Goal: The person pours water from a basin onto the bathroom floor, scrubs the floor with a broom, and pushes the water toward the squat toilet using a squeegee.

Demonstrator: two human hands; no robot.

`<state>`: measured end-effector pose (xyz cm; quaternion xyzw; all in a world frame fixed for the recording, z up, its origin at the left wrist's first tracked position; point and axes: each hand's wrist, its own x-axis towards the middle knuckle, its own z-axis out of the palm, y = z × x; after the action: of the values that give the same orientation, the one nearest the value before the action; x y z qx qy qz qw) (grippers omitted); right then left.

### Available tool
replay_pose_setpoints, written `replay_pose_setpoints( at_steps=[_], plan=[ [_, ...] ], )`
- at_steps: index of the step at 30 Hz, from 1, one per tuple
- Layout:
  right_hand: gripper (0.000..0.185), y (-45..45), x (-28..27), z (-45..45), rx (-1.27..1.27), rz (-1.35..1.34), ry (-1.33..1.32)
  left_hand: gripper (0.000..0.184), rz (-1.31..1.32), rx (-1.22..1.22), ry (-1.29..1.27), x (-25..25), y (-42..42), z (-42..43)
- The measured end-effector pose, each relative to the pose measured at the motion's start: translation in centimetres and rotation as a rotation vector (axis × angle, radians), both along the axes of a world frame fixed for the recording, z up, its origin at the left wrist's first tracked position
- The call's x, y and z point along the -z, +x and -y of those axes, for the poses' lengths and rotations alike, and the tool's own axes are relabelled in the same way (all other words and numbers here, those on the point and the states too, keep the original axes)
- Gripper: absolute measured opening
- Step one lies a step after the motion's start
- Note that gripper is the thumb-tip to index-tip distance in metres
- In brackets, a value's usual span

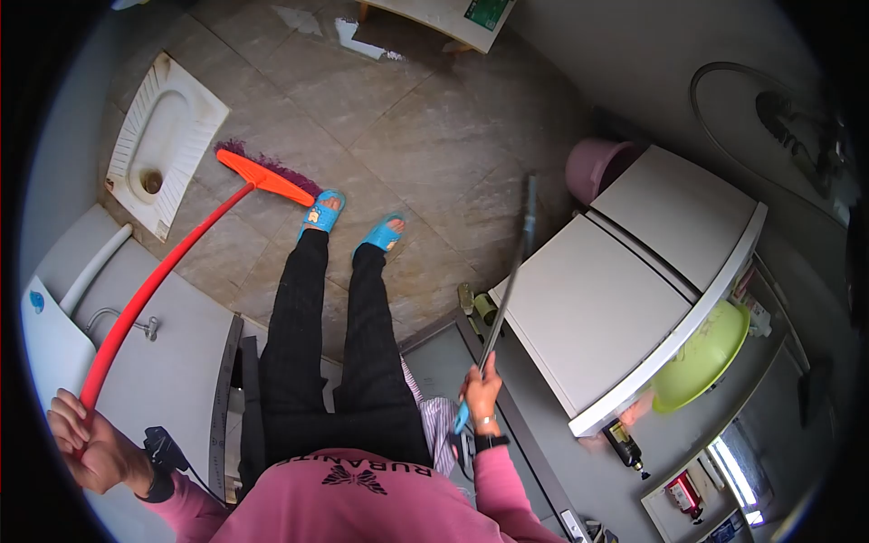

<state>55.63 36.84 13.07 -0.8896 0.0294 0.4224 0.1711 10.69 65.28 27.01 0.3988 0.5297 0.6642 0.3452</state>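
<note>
My left hand [90, 452] is wrapped round the long red handle of a broom [267, 178]. Its orange head with dark purple bristles rests on the tiled floor [407, 118], beside my left blue slipper [323, 214]. On the other side, my right hand [480, 394] grips a thin metal pole [514, 281] with a blue grip at its near end. The pole points away from me past the white vanity cabinet [593, 317]. What its far end carries, if anything, I cannot make out.
A white squat toilet [167, 145] is set in the floor at left. A pink bucket [588, 170] stands behind the cabinet; a green basin [701, 357] sits on top. A small bench [444, 14] is at the far side. A shower hose [701, 90] hangs at right.
</note>
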Motion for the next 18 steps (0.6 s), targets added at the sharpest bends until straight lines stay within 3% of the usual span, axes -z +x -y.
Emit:
replay_pose_setpoints(
  at_steps=[3,5,6,7,12,17,18],
  plan=[
    [0.055,2.5,9.1,-0.5,-0.070,0.084,0.057,0.027,-0.050,-0.025,-0.065,0.9,0.1,0.1],
    [0.063,1.6,12.3,-4.7,0.292,-0.014,0.221,0.025,-0.195,-0.406,-0.071,0.6,2.2,-1.1],
    [0.065,0.8,14.0,-5.5,0.357,-0.021,0.298,0.024,-0.450,-0.434,-0.159,0.8,3.7,-1.5],
    [0.064,-0.6,14.6,-6.3,0.427,-0.016,0.369,0.024,-0.458,-0.427,-0.172,0.9,3.7,-1.4],
    [0.063,-5.8,14.3,-7.8,0.515,0.095,0.322,0.031,-0.183,0.067,0.070,0.2,3.0,-0.5],
    [0.065,3.4,22.5,-3.3,0.513,0.191,0.254,0.032,-0.166,0.070,0.061,-0.3,1.8,-0.3],
    [0.030,5.7,24.2,-2.9,0.595,0.228,0.269,0.032,-0.161,0.079,0.051,-0.2,1.5,-0.3]
  ],
)
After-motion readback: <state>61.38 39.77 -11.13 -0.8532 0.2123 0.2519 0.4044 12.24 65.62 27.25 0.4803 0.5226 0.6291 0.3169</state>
